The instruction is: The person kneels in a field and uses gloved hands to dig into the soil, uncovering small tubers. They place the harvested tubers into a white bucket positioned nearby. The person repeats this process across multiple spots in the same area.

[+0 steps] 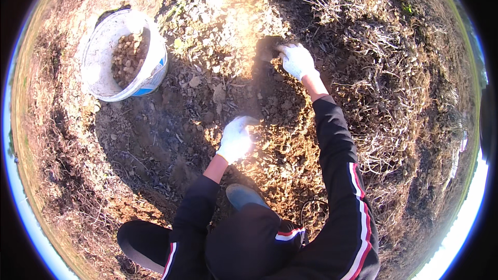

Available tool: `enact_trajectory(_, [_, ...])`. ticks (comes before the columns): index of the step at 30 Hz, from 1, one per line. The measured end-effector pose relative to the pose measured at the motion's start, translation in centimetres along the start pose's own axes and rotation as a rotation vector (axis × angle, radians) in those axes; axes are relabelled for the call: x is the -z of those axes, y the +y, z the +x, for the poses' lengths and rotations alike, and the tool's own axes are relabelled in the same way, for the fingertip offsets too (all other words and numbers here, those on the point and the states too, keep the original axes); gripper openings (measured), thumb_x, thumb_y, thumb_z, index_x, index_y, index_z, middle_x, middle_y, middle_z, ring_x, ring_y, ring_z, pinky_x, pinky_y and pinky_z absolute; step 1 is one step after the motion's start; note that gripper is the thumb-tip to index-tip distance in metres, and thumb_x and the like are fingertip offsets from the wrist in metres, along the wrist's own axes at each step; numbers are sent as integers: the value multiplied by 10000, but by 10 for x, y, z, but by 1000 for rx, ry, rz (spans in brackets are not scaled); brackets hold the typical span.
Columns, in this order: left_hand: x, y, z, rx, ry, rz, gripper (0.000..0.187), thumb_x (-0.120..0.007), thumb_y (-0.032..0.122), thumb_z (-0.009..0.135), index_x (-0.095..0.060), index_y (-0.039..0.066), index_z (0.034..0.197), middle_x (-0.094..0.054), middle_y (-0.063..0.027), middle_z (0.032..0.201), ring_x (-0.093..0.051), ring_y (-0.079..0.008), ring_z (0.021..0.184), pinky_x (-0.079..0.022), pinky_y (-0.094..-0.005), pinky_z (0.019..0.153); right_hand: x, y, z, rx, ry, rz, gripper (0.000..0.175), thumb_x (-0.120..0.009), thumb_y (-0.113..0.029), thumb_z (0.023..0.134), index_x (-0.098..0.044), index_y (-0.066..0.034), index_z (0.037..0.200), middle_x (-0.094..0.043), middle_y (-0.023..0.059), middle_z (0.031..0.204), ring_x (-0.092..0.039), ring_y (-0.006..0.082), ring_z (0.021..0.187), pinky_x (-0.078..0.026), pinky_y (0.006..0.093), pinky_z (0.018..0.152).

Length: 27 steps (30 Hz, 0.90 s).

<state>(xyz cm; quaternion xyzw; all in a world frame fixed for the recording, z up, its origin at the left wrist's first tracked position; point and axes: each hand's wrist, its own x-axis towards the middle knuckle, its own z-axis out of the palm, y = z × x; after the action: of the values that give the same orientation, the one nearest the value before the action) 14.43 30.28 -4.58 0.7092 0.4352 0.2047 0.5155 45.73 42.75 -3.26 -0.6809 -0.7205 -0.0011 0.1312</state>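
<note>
My left hand (235, 140), in a white knit glove, hovers over or rests on the loose, sunlit soil (280, 163). Its fingers are bent and blurred by glare, and I see nothing held in it. Farther forward and to the right, my right hand (297, 61) wears a matching glove. Its dirt-stained fingertips meet a dark patch (268, 48) at the edge of the dug soil; whether that is a clod, a tool or a shadow is unclear. A white plastic bucket (95, 60) at left front holds several small, soil-coated, roundish lumps (129, 59), possibly peanuts or small tubers.
Dry uprooted plant stems (373, 74) lie in a heap along the right. Dead leaves (218, 11) litter the ground ahead. Below my left hand is the toe of my boot (243, 195), with my bent knee (243, 237) behind it. A thin dark loop (311, 203) lies beside the right sleeve.
</note>
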Motion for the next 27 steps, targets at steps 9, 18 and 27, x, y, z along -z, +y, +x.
enact_trajectory(9, [8, -11, -9, 169, -43, -163, 303, -583, 37, 898, -743, 76, 1154, -733, -123, 1107, -718, -286, 1001, -564, -369, 913, 11, -50, -76, -6, -353, 66, 227, -620, -276, 893, -779, -114, 883, -725, 117, 931, -682, 344, 937, -553, 467, 855])
enact_trajectory(18, [16, 13, -18, -119, 41, 24, 300, -461, -52, 1019, -741, 9, 1107, -683, -101, 1085, -682, -187, 975, -552, -305, 885, 102, -68, -131, -119, -229, 146, 270, -788, -120, 797, -742, -113, 1063, -731, 123, 1235, -650, 360, 1213, -523, 429, 1008])
enact_trajectory(27, [115, -44, -44, 217, 635, 137, 317, -511, -69, 865, -726, 59, 1060, -696, -165, 1124, -670, -358, 1070, -529, -432, 973, 76, -139, -107, -161, -194, 550, 400, -772, -116, 845, -695, -136, 1236, -723, 161, 1112, -700, 352, 960, -555, 440, 868])
